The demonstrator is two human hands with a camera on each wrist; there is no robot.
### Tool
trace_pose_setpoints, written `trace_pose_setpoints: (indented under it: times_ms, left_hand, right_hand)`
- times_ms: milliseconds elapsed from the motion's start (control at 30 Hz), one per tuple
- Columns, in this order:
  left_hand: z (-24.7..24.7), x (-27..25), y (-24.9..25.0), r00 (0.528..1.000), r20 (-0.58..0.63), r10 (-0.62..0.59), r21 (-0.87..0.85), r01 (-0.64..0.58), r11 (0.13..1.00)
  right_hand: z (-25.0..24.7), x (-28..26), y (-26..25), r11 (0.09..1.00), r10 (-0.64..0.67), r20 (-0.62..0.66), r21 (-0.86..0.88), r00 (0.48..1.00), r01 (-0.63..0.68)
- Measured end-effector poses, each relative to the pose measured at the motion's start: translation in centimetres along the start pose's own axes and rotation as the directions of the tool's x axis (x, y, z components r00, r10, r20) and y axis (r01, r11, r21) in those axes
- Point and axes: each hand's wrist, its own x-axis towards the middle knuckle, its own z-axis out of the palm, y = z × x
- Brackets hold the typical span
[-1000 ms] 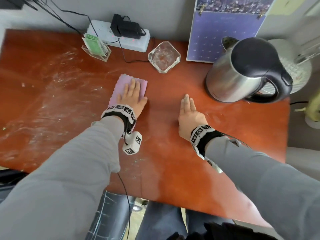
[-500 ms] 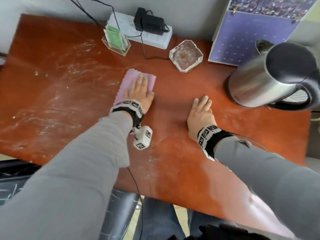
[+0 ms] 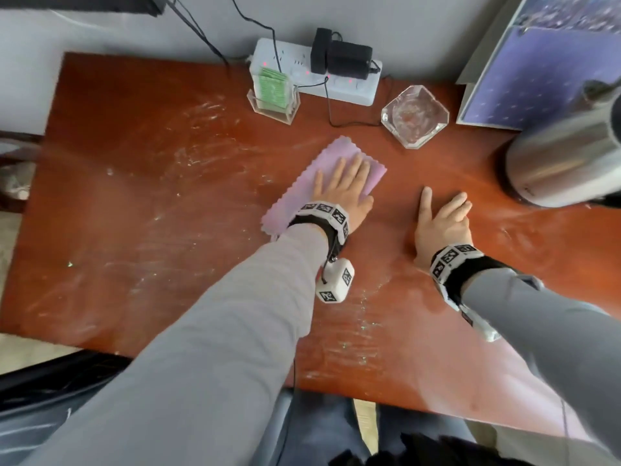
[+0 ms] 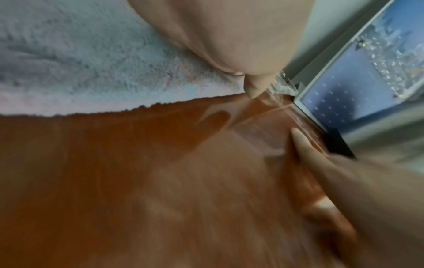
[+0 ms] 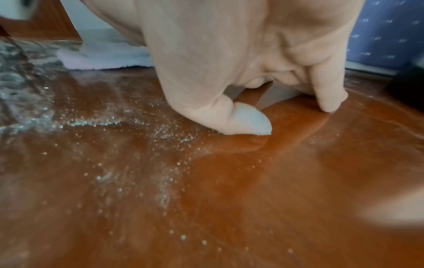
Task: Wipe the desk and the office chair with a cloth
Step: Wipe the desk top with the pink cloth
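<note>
A pale pink cloth (image 3: 304, 188) lies flat on the red-brown desk (image 3: 141, 210), a little behind its middle. My left hand (image 3: 346, 186) presses flat on the cloth with straight fingers; in the left wrist view the cloth (image 4: 87, 59) fills the upper left under my palm (image 4: 229, 36). My right hand (image 3: 440, 216) rests flat on bare wood just right of the cloth, fingers spread. The right wrist view shows its thumb (image 5: 243, 119) and a fingertip (image 5: 330, 98) touching the desk (image 5: 298, 163). White dusty smears (image 3: 201, 156) cover the desk's left half. A dark chair (image 3: 50, 391) shows at the lower left.
Along the back edge stand a clear holder of green cards (image 3: 274, 95), a white power strip (image 3: 316, 75) with black adapters and cables, and a glass ashtray (image 3: 415, 116). A blue calendar (image 3: 544, 79) and a steel kettle (image 3: 564, 159) stand at the right.
My left hand has slid the cloth a little leftward and toward me across the desk. My right hand's fingers have spread apart. The head view has shifted left.
</note>
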Motion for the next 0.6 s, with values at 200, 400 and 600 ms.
trace_pose_setpoints:
  times_ms: [200,400,600]
  left_hand:
    - [-3.9,2.1,-6.0,0.972,-0.064,-0.228,-0.091,0.222,0.971]
    - [0.3,0.3,3.0,0.999,0.021,0.025,0.005,-0.025,1.0]
    - [0.2,0.7,0.1,0.996,0.026,0.084,0.055,-0.086,0.995]
  right_hand:
    - [0.5,0.0,0.0,1.0,-0.005,-0.012,0.024,1.0,0.006]
    - [0.3,-0.1,-0.6,1.0,0.018,-0.002,-0.002,1.0,-0.018]
    - [-0.6,-0.5,-0.3,0.999,0.011,0.045,0.032,0.999,-0.013]
